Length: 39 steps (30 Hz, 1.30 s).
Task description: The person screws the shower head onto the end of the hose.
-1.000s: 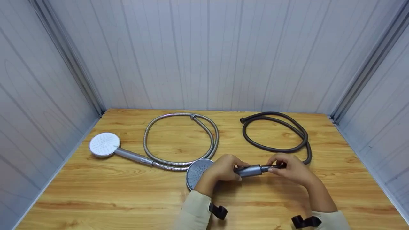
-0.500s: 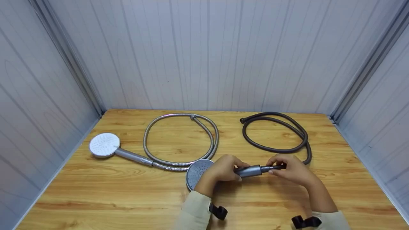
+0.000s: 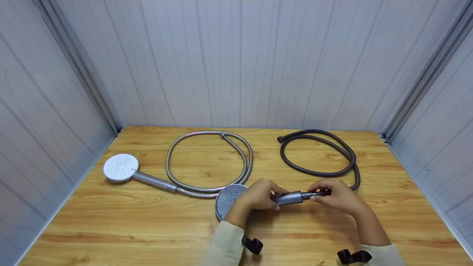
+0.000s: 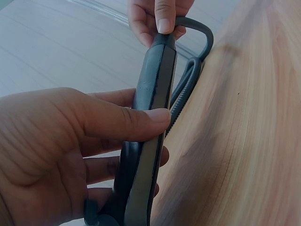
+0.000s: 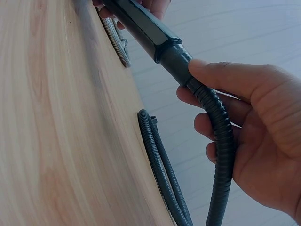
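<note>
My left hand (image 3: 260,194) grips the handle of a grey shower head (image 3: 228,201), its thumb lying along the handle in the left wrist view. The round spray face points up and is partly covered by my wrist. My right hand (image 3: 334,195) pinches the dark end fitting (image 5: 178,63) of a black shower hose (image 5: 223,141), right at the base of the handle (image 4: 155,84). Handle and fitting are in line, and the fitting meets the handle end. From there the hose passes by my right palm and runs into a loose coil (image 3: 317,173) on the table.
A second shower head (image 3: 121,167), white-faced with a chrome handle, lies at the left of the wooden table (image 3: 129,236). Its silver hose (image 3: 168,159) loops across the middle. Pale panel walls (image 3: 236,66) stand at the back and both sides.
My right thumb and fingers shift slightly on the hose fitting. The left hand, the shower head and the coils stay in place.
</note>
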Each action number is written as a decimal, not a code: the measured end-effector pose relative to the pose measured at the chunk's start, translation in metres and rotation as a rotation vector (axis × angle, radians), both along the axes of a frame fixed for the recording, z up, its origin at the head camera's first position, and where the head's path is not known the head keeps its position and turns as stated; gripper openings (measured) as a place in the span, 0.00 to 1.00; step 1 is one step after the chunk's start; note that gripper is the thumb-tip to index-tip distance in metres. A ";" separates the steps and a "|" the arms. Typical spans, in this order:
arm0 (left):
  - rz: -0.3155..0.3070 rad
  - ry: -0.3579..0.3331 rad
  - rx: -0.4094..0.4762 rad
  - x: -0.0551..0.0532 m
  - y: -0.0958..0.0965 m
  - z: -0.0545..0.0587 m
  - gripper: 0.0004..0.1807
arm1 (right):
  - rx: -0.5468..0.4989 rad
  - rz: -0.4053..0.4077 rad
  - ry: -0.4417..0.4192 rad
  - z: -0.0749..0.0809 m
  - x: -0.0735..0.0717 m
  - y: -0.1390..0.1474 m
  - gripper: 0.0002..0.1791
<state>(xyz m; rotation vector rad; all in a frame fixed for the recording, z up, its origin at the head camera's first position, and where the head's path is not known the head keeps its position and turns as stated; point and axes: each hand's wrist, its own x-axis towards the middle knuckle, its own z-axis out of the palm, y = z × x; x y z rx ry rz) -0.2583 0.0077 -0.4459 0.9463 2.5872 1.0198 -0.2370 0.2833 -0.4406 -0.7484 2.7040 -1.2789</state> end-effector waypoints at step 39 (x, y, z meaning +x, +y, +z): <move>-0.008 0.030 -0.076 0.003 0.002 0.002 0.31 | 0.057 0.031 -0.137 -0.007 0.002 0.000 0.07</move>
